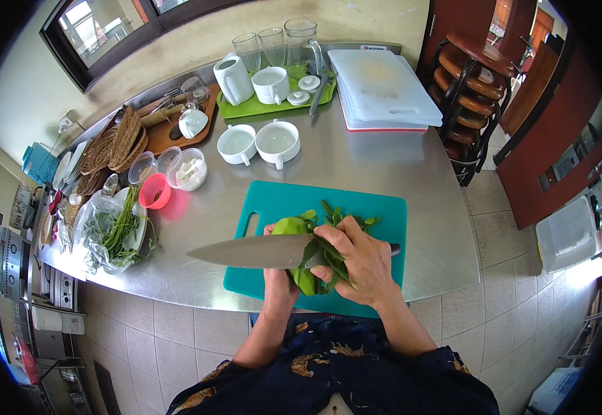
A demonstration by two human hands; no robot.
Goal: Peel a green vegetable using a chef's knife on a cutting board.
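Over the teal cutting board (384, 214) I hold a leafy green vegetable (302, 278) with pale, smooth green parts and darker leaves. My left hand (280, 282) is closed around its left side, partly hidden behind the blade. My right hand (358, 261) grips a large kitchen knife (245, 252) and also presses against the dark leaves. The blade lies across the vegetable and points left, past the board's edge. Its dark handle end shows beyond my right hand. Loose green leaves (369, 222) rest on the board behind my hands.
Left of the board are a pink bowl (154, 191), a tub of white pieces (189, 173) and a plate with bagged greens (117, 232). White cups (277, 142) stand behind. Farther back are a green tray (239, 111) of crockery and white cutting boards (384, 86). Stacked stools (470, 90) stand right.
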